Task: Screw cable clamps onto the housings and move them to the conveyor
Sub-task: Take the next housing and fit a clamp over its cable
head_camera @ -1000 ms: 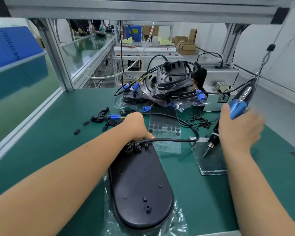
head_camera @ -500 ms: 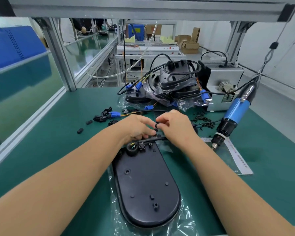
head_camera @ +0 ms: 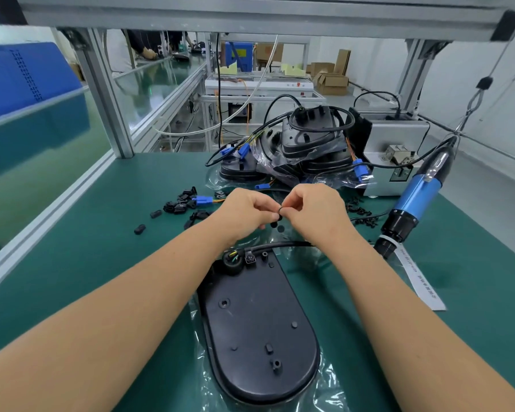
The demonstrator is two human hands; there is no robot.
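Green worktop (head_camera: 72,263) carries the housing (head_camera: 259,331), long axis running away from the person. Above its far end (cable (head_camera: 280,246) side) left hand (head_camera: 244,212) and right hand (head_camera: 315,212) pinch one clamp (head_camera: 278,214) together.

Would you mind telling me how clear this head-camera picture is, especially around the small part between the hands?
Head view: even overhead light, soft shadows; wide-angle bending curves the frame beam and bench edges; the left hand and right hand are sharp, but the tiny black clamp they pinch is too small to read; plastic wrap under the housing shows mild glare.
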